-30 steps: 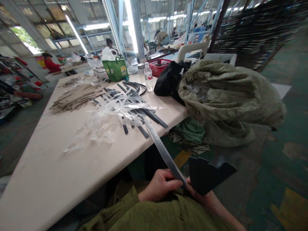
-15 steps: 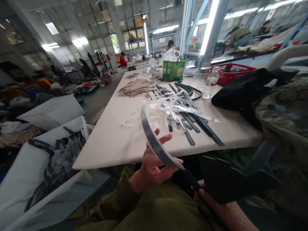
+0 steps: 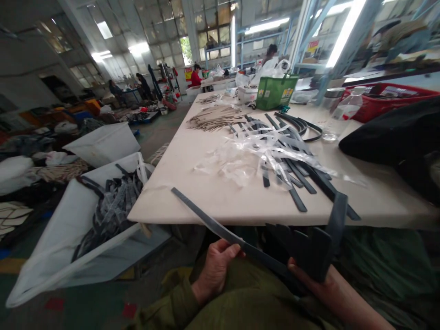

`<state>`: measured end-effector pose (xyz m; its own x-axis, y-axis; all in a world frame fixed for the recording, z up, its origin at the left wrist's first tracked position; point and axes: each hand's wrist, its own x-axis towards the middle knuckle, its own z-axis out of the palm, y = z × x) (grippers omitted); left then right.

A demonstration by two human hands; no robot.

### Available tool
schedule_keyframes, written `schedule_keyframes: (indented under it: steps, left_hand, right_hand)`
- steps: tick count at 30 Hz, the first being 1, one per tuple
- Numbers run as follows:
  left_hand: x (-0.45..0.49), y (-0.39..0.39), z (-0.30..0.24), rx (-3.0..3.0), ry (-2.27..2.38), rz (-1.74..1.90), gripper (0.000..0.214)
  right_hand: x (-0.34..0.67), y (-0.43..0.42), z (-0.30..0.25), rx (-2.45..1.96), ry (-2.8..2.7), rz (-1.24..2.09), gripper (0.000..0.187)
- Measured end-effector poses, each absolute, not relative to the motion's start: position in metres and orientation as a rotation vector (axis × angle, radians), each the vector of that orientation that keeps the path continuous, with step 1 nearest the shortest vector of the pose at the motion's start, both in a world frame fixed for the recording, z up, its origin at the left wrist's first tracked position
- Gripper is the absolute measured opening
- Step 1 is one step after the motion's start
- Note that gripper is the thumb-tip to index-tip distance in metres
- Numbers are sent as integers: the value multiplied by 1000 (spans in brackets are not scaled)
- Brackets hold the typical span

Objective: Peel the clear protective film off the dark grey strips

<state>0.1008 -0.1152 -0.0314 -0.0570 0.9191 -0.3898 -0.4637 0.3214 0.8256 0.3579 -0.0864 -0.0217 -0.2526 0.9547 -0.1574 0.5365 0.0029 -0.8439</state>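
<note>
- While the left hand (image 3: 216, 270) curls its fingers shut around one long dark strip (image 3: 206, 217), the strip lies diagonally, with its free end pointing up-left over the desk (image 3: 192, 201) edge.
- The right hand (image 3: 311, 280) clasps one fanned bundle of dark strips (image 3: 309, 250), about five, pointing upward.

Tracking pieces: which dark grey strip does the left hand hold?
The long dark grey strip crossing the white table's edge, in the left hand; the right hand grips a fanned bundle.
</note>
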Motion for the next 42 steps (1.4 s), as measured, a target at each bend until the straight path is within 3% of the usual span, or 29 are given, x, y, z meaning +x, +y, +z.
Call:
schedule_keyframes:
  steps: [6, 12, 18, 26, 31, 35, 42]
  left_hand:
    - [104, -110, -36, 579, 1003, 1136, 29]
    - [97, -104, -31, 449, 1039, 1350, 28]
    - [104, -107, -32, 593, 1067, 1144, 31]
    - [89, -102, -28, 577, 1198, 1362, 23]
    - [97, -104, -35, 573, 1175, 1218, 25]
    - [104, -105, -28, 573, 1121, 1125, 26]
    - [96, -101, 0, 356, 992, 1092, 45]
  right_hand:
    - [309, -72, -14, -1352, -1896, 1273, 41]
    - [341, -89, -21, -1445, -1809, 1414, 38]
    - [321, -78, -21, -1361, -1886, 1405, 37]
    - [330, -74, -8, -1363, -1803, 1570, 38]
    - [311, -74, 2, -1366, -1754, 1516, 29]
    - [293, -66, 0, -1235, -1679, 1613, 33]
    - [309, -61, -10, -958, -1460, 1440, 30]
